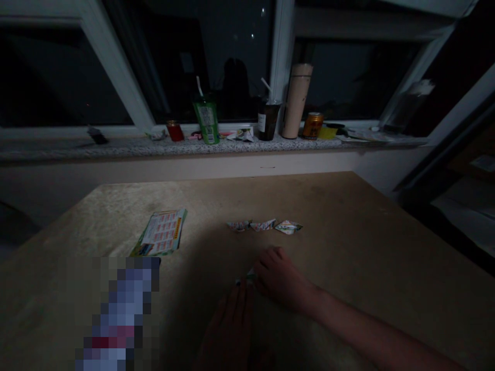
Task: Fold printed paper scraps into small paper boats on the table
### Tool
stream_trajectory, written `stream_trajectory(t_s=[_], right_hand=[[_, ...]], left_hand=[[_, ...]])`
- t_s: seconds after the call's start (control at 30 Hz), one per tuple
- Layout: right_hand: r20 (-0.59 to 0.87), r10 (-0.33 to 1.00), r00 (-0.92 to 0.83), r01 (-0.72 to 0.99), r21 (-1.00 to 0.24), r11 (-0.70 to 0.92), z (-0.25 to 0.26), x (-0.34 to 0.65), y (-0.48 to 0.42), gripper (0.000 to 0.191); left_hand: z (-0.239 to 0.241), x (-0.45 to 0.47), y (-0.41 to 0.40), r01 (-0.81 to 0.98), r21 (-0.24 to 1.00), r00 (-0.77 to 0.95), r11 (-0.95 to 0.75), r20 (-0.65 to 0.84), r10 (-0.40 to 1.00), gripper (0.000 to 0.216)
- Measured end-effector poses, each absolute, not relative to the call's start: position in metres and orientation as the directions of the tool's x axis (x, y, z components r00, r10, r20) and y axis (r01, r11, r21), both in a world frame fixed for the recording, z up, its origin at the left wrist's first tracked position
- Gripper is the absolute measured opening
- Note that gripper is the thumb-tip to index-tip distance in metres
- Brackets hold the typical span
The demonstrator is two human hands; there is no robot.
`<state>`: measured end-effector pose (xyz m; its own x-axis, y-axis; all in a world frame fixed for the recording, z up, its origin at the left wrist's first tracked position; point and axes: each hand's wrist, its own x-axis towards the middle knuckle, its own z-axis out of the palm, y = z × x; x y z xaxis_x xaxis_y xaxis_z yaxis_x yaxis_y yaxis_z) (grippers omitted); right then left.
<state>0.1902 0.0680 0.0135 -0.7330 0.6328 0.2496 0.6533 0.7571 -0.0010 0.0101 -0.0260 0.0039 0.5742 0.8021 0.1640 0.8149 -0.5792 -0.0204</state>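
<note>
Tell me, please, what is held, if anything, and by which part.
Left hand touches the paper at its near edge, right hand at its right end; grip cannot be told.

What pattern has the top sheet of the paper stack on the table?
The top sheet: rows of red print on white, plus a yellow strip; head view.

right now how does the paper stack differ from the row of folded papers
The paper stack lies flat in one pile; the folded papers sit as three pieces in a row. The paper stack is broader; the folded papers are each small. Both show printing and rest on the table.
</note>
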Motion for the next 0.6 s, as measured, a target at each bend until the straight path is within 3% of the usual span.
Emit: stream_trajectory(t_s=[0.13, 0.33, 0.47, 0.6], right_hand=[[0.307, 0.650, -0.695, 0.668, -0.058, 0.742, 0.012, 0.192, 0.067, 0.011], [0.383, 0.631, -0.674, 0.616, -0.180, 0.767, 0.005, 0.197, 0.075, 0.014], [0.486, 0.523, -0.700, 0.526, -0.145, 0.838, 0.006, 0.211, 0.068, 0.022], [0.476, 0.527, -0.704, 0.537, -0.129, 0.833, 0.015, 0.231, 0.046, 0.027]], left_hand=[[0.004, 0.009, -0.026, 0.803, 0.063, 0.575, -0.593, 0.183, 0.797, 0.083], [0.005, 0.011, -0.022, 0.796, 0.166, 0.588, -0.582, 0.019, 0.809, 0.094], [0.011, 0.013, -0.021, 0.803, 0.190, 0.577, -0.565, -0.013, 0.816, 0.089], [0.014, 0.014, -0.021, 0.780, 0.172, 0.604, -0.601, 0.041, 0.796, 0.086]])
